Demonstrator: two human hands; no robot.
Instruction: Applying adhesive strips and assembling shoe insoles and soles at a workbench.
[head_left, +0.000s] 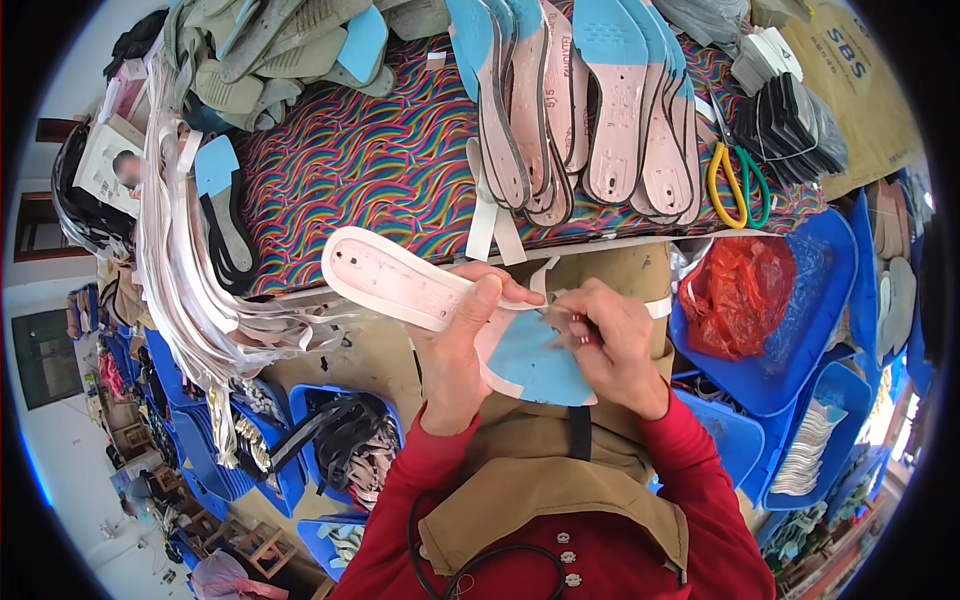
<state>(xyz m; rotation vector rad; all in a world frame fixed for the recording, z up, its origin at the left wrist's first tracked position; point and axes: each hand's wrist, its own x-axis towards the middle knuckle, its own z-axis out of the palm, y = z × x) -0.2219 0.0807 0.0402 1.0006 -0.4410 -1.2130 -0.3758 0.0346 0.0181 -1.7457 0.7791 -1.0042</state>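
My left hand (460, 335) grips a shoe insole (385, 278) around its middle, thumb on top. The insole has a pink heel part with a small dark hole and a light blue forefoot, and a white strip (503, 380) borders its edge. At the forefoot's far edge, my right hand (612, 340) is closed, its fingers pinched together. Slight motion blur and the curled fingers hide what it holds. Between the two hands a loose white strip end (543, 272) sticks up.
On the patterned tabletop (340, 170) lie stacked pink-and-blue insoles (612, 130), yellow-and-green-handled scissors (738, 185) and a grey insole pile (270, 60). White strips (180, 250) hang off the left side. A blue bin (825, 270) with a red plastic bag (740, 295) stands right.
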